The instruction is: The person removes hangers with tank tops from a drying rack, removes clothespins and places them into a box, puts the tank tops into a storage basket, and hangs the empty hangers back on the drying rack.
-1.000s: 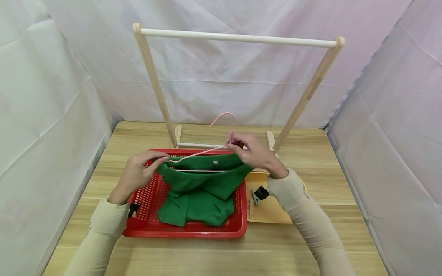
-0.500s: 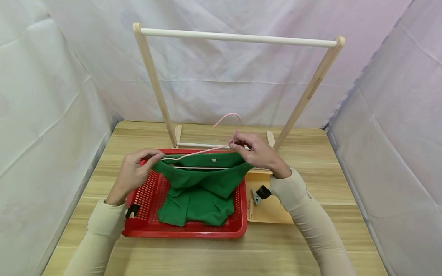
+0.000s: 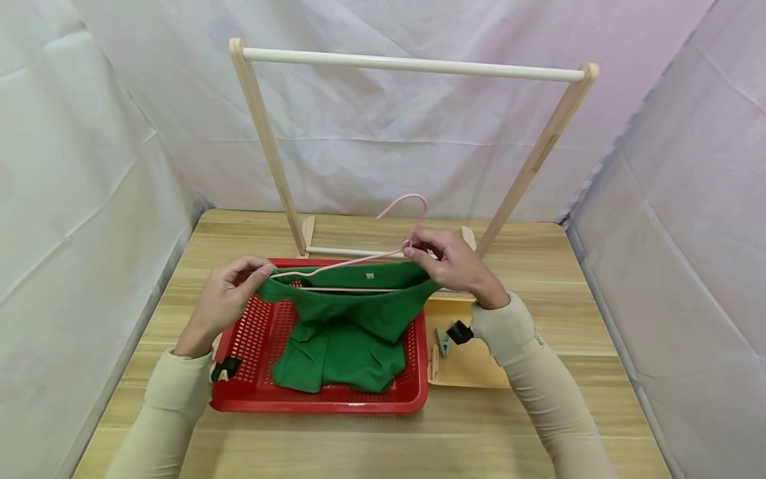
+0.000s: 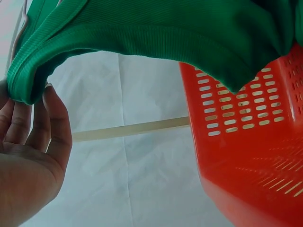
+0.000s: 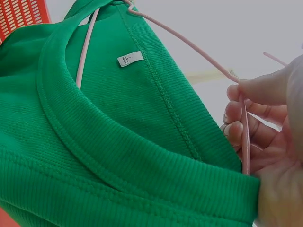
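A green ribbed garment (image 3: 353, 309) with a small white size label hangs by its neck opening on a pink hanger (image 3: 353, 260). The hanger's lower bar (image 5: 87, 49) runs inside the opening, and its hook rises above my right hand. My right hand (image 3: 445, 263) pinches the hanger at the base of the hook. At the other end my left hand (image 3: 230, 293) pinches the garment's strap edge around the hanger's tip; in the left wrist view the cloth (image 4: 28, 80) sits between thumb and fingers. The garment's lower part lies in the red basket (image 3: 323, 404).
Behind the basket stands a wooden rack with a white top rail (image 3: 413, 64). To the basket's right is a yellow tray (image 3: 473, 366) with a grey-blue clothespin (image 3: 442, 342) and a wooden clothespin (image 3: 434, 364). White cloth walls surround the table (image 3: 574, 319).
My left hand has moved left, drawing the garment's edge with it over the hanger's tip. My right hand and the hook have shifted slightly right.
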Available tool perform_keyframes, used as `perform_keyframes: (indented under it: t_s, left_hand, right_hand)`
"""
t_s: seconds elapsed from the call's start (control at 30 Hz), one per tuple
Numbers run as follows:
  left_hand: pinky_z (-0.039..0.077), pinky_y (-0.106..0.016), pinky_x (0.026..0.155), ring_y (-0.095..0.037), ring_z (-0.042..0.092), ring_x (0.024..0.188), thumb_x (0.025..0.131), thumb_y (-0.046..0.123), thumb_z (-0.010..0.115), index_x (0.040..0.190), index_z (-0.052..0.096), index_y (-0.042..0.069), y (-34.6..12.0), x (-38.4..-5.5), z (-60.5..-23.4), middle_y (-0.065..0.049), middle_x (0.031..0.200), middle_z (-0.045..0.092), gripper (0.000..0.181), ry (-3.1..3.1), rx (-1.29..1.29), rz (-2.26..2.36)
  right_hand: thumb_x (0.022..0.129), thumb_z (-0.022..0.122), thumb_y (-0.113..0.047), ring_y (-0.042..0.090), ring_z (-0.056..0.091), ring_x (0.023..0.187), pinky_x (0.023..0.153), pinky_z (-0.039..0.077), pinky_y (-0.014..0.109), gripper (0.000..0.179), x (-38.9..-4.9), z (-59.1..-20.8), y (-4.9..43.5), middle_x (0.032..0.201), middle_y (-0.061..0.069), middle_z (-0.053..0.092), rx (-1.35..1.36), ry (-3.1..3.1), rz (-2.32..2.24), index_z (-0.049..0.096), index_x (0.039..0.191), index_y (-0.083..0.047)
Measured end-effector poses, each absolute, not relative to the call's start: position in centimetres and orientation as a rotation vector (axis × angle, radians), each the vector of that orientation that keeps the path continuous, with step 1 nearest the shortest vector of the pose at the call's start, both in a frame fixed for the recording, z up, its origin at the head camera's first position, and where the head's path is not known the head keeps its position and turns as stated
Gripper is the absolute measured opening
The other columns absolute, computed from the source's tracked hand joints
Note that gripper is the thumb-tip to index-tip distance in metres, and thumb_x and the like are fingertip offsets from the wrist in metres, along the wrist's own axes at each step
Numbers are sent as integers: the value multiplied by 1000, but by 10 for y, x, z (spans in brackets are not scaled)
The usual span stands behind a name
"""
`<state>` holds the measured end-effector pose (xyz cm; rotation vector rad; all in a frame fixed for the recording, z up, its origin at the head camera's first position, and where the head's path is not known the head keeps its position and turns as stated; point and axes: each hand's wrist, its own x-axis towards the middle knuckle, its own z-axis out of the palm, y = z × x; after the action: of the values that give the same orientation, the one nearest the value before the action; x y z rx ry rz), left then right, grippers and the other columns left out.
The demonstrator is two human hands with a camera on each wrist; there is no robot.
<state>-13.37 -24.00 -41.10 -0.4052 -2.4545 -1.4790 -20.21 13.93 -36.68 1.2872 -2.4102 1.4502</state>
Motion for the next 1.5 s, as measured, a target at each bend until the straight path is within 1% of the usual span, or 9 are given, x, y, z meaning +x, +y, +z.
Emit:
perform_keyframes:
  t_s: [0.3,0.53,0.73,0.83,0.9,1.03,1.23,1.33,1.5]
  left_hand:
    - [47,-14,60,-4,59,69,98,-1,58,100,68,-4,-241,-134,-411,12,86,66,11,-2347,-428,-1531]
    - [48,-15,60,-4,59,68,97,-3,57,99,67,-7,-238,-135,-412,11,85,67,11,-2301,-388,-1584]
    - [49,-16,63,-5,59,72,99,0,55,99,65,-9,-239,-133,-411,8,86,67,13,-2279,-382,-1693]
    - [48,-16,64,-5,58,74,100,2,56,100,65,-8,-238,-132,-411,9,88,67,13,-2299,-364,-1711]
    - [48,-16,64,-4,58,75,99,2,56,101,66,-7,-236,-132,-412,11,90,67,13,-2329,-381,-1678]
    - [50,-15,66,-3,61,78,98,1,58,104,69,-5,-232,-133,-412,14,94,68,14,-2370,-428,-1613]
    - [49,-12,69,-1,61,81,97,-2,59,103,71,-3,-226,-132,-410,17,95,67,14,-2391,-478,-1551]
    - [49,-11,70,0,61,82,96,-4,59,103,71,-2,-225,-131,-409,17,95,67,14,-2399,-494,-1531]
    - [49,-11,73,0,60,84,96,-3,59,102,71,-1,-224,-130,-407,15,95,66,14,-2420,-515,-1499]
  right_hand:
    - [95,59,3,12,49,67,57,39,21,11,-203,-367,144,83,5,64,1229,-2380,1513,68,93,-2]
    - [95,58,6,11,43,62,54,35,22,14,-205,-373,148,83,6,64,1249,-2345,1528,68,92,-3]
    - [94,57,9,9,42,59,52,35,21,13,-205,-377,151,80,8,60,1276,-2267,1583,67,94,1]
    - [95,56,8,12,45,61,53,38,21,11,-204,-376,151,78,10,58,1261,-2196,1677,66,96,4]
    - [97,56,3,15,47,63,54,40,21,9,-203,-376,149,78,12,57,1253,-2157,1734,65,98,5]
    - [100,55,-5,16,48,64,55,41,21,15,-202,-379,141,80,10,57,1287,-2141,1784,64,101,8]
    - [98,55,4,19,48,63,55,41,22,11,-200,-383,130,81,2,58,1348,-2114,1780,65,102,6]
    - [97,55,5,21,50,65,57,44,23,11,-200,-383,127,82,2,59,1366,-2100,1788,65,102,6]
    - [99,55,0,14,53,70,59,47,25,13,-198,-380,120,85,6,61,1389,-2088,1828,64,103,9]
